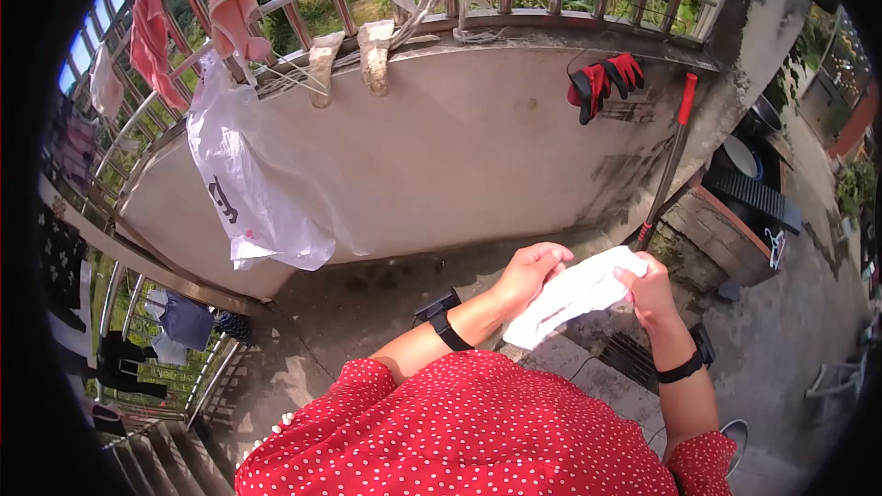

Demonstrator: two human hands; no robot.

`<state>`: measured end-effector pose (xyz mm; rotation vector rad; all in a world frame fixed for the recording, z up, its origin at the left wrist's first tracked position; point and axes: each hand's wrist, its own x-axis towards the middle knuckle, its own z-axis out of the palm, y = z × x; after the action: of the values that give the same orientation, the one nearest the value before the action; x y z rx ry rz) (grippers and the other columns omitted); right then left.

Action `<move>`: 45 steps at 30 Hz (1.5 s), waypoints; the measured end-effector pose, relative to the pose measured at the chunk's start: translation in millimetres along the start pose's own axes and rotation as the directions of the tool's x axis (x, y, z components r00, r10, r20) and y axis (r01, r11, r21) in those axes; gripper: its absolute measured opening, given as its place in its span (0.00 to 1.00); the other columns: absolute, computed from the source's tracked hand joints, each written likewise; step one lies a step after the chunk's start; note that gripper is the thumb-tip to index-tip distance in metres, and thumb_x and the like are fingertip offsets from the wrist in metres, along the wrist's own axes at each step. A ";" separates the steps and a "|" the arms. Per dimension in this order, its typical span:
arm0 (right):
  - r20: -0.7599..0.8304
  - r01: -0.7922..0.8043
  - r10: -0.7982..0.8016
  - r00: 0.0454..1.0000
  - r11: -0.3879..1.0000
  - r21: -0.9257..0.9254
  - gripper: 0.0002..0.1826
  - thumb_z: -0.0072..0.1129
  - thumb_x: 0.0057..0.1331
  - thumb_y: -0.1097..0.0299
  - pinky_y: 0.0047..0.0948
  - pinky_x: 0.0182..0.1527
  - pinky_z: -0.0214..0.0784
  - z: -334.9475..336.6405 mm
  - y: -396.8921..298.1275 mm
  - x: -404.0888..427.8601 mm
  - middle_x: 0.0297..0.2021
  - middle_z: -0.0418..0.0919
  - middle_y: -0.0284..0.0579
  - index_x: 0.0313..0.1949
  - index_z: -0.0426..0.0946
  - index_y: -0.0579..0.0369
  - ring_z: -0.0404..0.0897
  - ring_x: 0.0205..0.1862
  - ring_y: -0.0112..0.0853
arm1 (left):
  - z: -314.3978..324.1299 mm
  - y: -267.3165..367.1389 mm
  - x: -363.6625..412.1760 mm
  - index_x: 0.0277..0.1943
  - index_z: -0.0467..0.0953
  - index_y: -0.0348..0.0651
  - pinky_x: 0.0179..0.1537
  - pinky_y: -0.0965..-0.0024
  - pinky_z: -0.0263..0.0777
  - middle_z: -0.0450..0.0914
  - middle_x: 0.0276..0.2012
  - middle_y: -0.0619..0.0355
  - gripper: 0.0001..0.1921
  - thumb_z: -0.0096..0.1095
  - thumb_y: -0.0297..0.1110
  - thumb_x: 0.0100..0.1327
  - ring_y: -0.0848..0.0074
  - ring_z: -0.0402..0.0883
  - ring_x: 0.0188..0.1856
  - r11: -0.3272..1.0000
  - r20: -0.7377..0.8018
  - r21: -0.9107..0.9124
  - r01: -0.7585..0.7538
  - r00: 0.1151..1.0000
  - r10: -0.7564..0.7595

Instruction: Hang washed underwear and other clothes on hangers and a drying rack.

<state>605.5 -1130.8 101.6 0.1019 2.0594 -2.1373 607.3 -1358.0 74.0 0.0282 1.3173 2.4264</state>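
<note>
A white cloth [575, 296], very bright in the sun, slants between my hands in front of my red dotted top. My right hand [648, 289] grips its upper right end, the thumb lying on top. My left hand [534, 275] is at the cloth's upper left edge with the fingers curled; whether they hold the fabric cannot be made out. The cloth's lower left end hangs near my left forearm. Each wrist wears a black strap with a dark device.
Ahead stands a low wall [441, 151] with a metal railing bearing pink cloths [234, 7] and a plastic bag [248, 179]. Red-black gloves [606, 83] hang at its right, near a red-handled tool [687, 100] leaning beside a brick structure [716, 234]. Steps [165, 461] descend at lower left.
</note>
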 end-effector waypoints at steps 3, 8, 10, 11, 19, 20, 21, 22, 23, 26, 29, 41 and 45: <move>-0.109 -0.003 0.029 0.994 0.973 0.229 0.11 0.55 0.65 0.71 0.17 0.21 0.65 -46.6 -7.6 -2.3 0.29 0.77 0.37 0.44 0.70 0.61 0.75 0.23 0.21 | 14.2 -1.3 28.7 0.43 0.76 0.39 0.29 0.82 0.61 0.73 0.26 0.67 0.10 0.48 0.34 0.71 0.87 0.67 0.26 0.965 0.066 0.187 -0.183 0.983 0.174; -0.139 0.021 0.015 0.990 0.968 0.251 0.16 0.54 0.67 0.63 0.27 0.35 0.76 -92.3 -26.0 -37.1 0.35 0.79 0.43 0.47 0.70 0.63 0.80 0.33 0.27 | 73.9 -44.7 49.3 0.56 0.71 0.41 0.44 0.78 0.68 0.75 0.42 0.63 0.21 0.63 0.38 0.62 0.83 0.72 0.41 0.897 0.284 0.422 -0.127 0.959 0.002; -0.158 0.031 -0.013 0.987 0.993 0.114 0.16 0.57 0.66 0.61 0.22 0.30 0.69 -101.3 -25.4 -51.2 0.32 0.79 0.37 0.44 0.74 0.63 0.77 0.30 0.22 | 105.4 -72.0 60.7 0.63 0.65 0.41 0.52 0.71 0.68 0.68 0.56 0.56 0.30 0.67 0.35 0.59 0.78 0.70 0.52 0.705 0.415 0.610 -0.361 0.904 0.104; -0.117 0.035 -0.033 0.993 0.999 0.015 0.17 0.57 0.66 0.59 0.25 0.31 0.69 -109.8 -25.9 -55.9 0.29 0.79 0.36 0.42 0.76 0.63 0.77 0.29 0.22 | 120.7 -85.0 67.4 0.64 0.64 0.42 0.54 0.69 0.67 0.66 0.60 0.53 0.32 0.68 0.35 0.57 0.76 0.69 0.55 0.580 0.457 0.666 -0.469 0.871 0.179; -0.280 0.084 -0.376 0.883 0.715 -0.694 0.19 0.57 0.64 0.57 0.26 0.37 0.69 -294.5 -46.4 -95.5 0.32 0.81 0.48 0.41 0.77 0.64 0.79 0.33 0.31 | 221.6 -133.0 133.5 0.42 0.75 0.36 0.35 0.78 0.70 0.79 0.32 0.63 0.15 0.69 0.36 0.57 0.85 0.75 0.34 0.874 0.448 0.476 0.097 0.829 -0.336; -0.313 0.075 -0.284 0.906 0.837 -0.543 0.18 0.57 0.65 0.58 0.26 0.38 0.69 -313.2 -43.8 -98.4 0.34 0.81 0.45 0.42 0.77 0.64 0.79 0.34 0.30 | 234.6 -136.4 140.1 0.42 0.74 0.37 0.36 0.78 0.70 0.78 0.34 0.62 0.15 0.69 0.34 0.57 0.84 0.75 0.34 0.885 0.465 0.461 0.070 0.830 -0.308; -0.350 0.027 -0.165 0.922 0.930 -0.366 0.18 0.57 0.66 0.59 0.26 0.39 0.70 -329.4 -40.0 -100.6 0.35 0.81 0.41 0.44 0.77 0.64 0.78 0.35 0.28 | 246.7 -141.1 145.2 0.42 0.74 0.37 0.36 0.78 0.70 0.78 0.34 0.62 0.15 0.69 0.34 0.57 0.84 0.75 0.34 0.858 0.427 0.503 0.104 0.833 -0.352; -0.345 0.034 -0.169 0.923 0.930 -0.366 0.18 0.57 0.66 0.59 0.26 0.39 0.70 -343.0 -35.6 -100.5 0.35 0.81 0.41 0.44 0.77 0.64 0.78 0.35 0.28 | 258.2 -145.5 151.8 0.43 0.73 0.38 0.37 0.78 0.70 0.78 0.35 0.62 0.15 0.70 0.33 0.57 0.84 0.75 0.35 0.895 0.458 0.427 0.130 0.822 -0.338; -0.342 0.069 -0.127 0.931 0.982 -0.177 0.18 0.56 0.67 0.60 0.27 0.42 0.70 -355.9 -31.3 -98.8 0.37 0.80 0.40 0.47 0.75 0.63 0.78 0.38 0.26 | 269.3 -150.2 158.7 0.43 0.73 0.38 0.38 0.78 0.70 0.77 0.36 0.62 0.15 0.70 0.33 0.57 0.84 0.75 0.36 0.931 0.502 0.332 0.148 0.809 -0.308; -0.349 0.125 -0.068 0.935 0.982 0.141 0.17 0.55 0.67 0.62 0.28 0.44 0.70 -392.0 -22.8 -84.8 0.39 0.79 0.38 0.48 0.73 0.62 0.77 0.40 0.25 | 288.3 -161.4 176.5 0.41 0.71 0.40 0.41 0.76 0.69 0.77 0.36 0.62 0.12 0.68 0.31 0.57 0.82 0.75 0.39 0.953 0.557 0.240 0.185 0.778 -0.291; -0.360 0.146 -0.054 0.931 0.961 0.234 0.15 0.55 0.67 0.63 0.27 0.44 0.71 -421.3 -22.1 -64.4 0.39 0.79 0.39 0.47 0.74 0.62 0.78 0.39 0.26 | 297.0 -172.7 196.9 0.38 0.70 0.42 0.44 0.75 0.68 0.76 0.35 0.63 0.10 0.66 0.29 0.58 0.81 0.74 0.42 0.947 0.581 0.176 0.269 0.748 -0.320; -0.327 0.129 0.095 0.940 0.789 0.601 0.15 0.48 0.70 0.65 0.33 0.48 0.72 -465.5 -70.0 -24.2 0.42 0.77 0.46 0.50 0.69 0.62 0.78 0.44 0.31 | 360.4 -230.7 280.9 0.45 0.73 0.38 0.39 0.75 0.69 0.72 0.42 0.54 0.14 0.63 0.33 0.59 0.74 0.72 0.43 0.739 0.303 0.604 -0.298 0.944 0.133; -0.320 0.211 -0.017 0.947 0.787 0.580 0.15 0.50 0.68 0.69 0.38 0.50 0.71 -496.4 -76.0 -27.3 0.41 0.76 0.45 0.51 0.65 0.63 0.78 0.44 0.33 | 431.9 -267.5 262.9 0.53 0.69 0.37 0.39 0.73 0.70 0.72 0.47 0.53 0.24 0.68 0.37 0.57 0.74 0.71 0.48 0.810 0.565 0.390 -0.437 0.809 0.164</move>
<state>584.9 -631.7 159.8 0.4148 1.4220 -2.9481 532.1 -791.2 56.9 1.0373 1.7285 1.9972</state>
